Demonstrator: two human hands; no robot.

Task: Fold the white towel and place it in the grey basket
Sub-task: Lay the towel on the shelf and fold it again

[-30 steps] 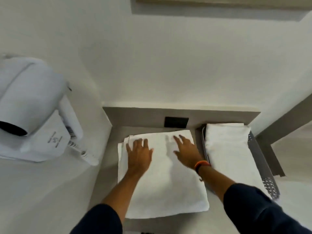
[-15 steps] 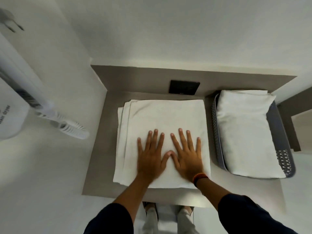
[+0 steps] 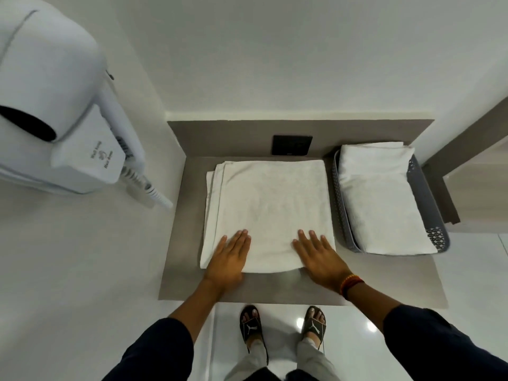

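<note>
Both hands lie flat, fingers extended, on the near edge of the white towel (image 3: pixel 270 213): left hand (image 3: pixel 229 259) at its near-left corner, right hand (image 3: pixel 319 257) near-right. The towel lies folded on the grey surface (image 3: pixel 189 229). Just right stands the grey basket (image 3: pixel 424 193), holding another folded towel (image 3: pixel 380 199).

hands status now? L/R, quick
Left hand: open, flat, palm down on the near left corner of the white towel, holding nothing.
Right hand: open, flat on its near right corner, holding nothing.
</note>
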